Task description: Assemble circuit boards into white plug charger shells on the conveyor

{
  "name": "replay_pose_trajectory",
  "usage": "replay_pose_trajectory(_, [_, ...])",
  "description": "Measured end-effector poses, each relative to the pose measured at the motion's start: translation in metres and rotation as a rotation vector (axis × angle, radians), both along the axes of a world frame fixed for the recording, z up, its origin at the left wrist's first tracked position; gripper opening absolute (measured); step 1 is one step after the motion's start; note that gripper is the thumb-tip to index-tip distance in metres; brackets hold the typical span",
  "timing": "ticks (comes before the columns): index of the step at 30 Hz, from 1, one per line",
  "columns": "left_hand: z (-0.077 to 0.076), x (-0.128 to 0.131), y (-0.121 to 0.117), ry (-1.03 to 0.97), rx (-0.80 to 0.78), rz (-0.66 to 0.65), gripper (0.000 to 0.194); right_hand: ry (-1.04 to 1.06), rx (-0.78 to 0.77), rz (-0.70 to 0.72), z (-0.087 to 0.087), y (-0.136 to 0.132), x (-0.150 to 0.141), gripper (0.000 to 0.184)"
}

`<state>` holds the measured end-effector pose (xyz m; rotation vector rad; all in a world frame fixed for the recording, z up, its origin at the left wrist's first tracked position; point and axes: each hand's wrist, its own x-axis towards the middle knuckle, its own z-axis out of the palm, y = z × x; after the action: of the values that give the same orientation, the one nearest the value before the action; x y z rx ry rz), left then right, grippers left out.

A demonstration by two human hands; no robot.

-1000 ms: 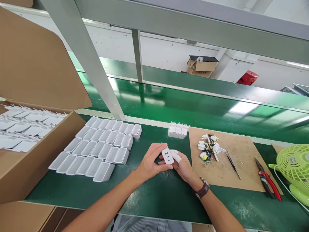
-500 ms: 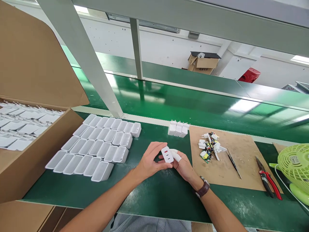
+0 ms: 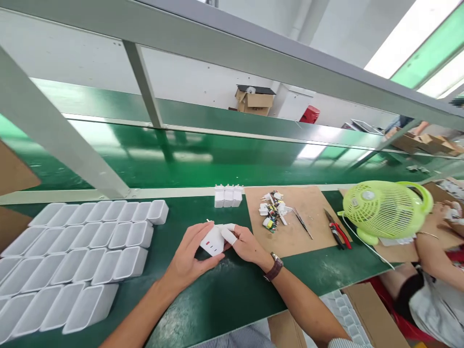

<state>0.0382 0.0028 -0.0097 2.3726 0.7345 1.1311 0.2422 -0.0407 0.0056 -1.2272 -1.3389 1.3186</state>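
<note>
Green benchtop [image 3: 235, 309] is stretching beneath the left hand [image 3: 188, 256] and right hand [image 3: 248, 245], whose part-curled fingers [image 3: 195, 235] are pinching a white charger [image 3: 212, 241] at lower centre from both sides, seemingly for steadiness.

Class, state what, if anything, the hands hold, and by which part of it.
A white block with slots in one face: the left hand grips its left and near edges; the right hand has covered fingers at the block's right side.

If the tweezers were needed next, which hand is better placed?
Probably the right hand: both hands are at the white charger, but the right is nearer the tweezers; the left hand is farther away.
</note>
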Motion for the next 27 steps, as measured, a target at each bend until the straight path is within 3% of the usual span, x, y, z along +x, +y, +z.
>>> replay_pose_trajectory(3, [0.005,-0.001,-0.001,-0.017,0.037,0.016,0.068,-0.364,0.176,-0.184,0.028,-0.008,0.036,0.031])
replay_pose_trajectory(6, [0.009,0.000,0.000,-0.047,0.086,0.026,0.069,-0.756,0.214,-0.577,0.041,-0.024,0.093,0.035])
replay_pose_trajectory(8, [0.011,0.002,0.000,-0.061,0.113,0.031,0.070,-0.997,0.077,-0.755,0.036,-0.037,0.132,0.041])
replay_pose_trajectory(10, [0.011,0.003,0.000,-0.069,0.138,0.036,0.070,-1.160,-0.026,-0.797,0.023,-0.050,0.163,0.043])
replay_pose_trajectory(15, [0.008,0.003,-0.004,-0.071,0.142,0.079,0.068,-1.205,-0.133,-0.809,-0.003,-0.075,0.195,0.040])
replay_pose_trajectory(18, [0.004,0.003,-0.008,-0.061,0.091,0.112,0.065,-1.189,-0.115,-0.855,0.001,-0.086,0.195,0.046])
replay_pose_trajectory(21, [0.002,0.004,-0.010,-0.063,0.062,0.143,0.065,-0.990,0.046,-0.944,0.014,-0.094,0.176,0.043])
replay_pose_trajectory(22, [0.002,0.004,-0.011,-0.065,0.060,0.153,0.065,-0.892,0.123,-0.887,0.020,-0.096,0.162,0.039])
replay_pose_trajectory(24, [0.002,0.005,-0.012,-0.063,0.058,0.177,0.066,-0.746,0.261,-0.632,0.030,-0.097,0.125,0.033])
replay_pose_trajectory(27, [0.003,0.005,-0.013,-0.057,0.071,0.204,0.066,-0.726,0.466,-0.267,0.044,-0.093,0.059,0.034])
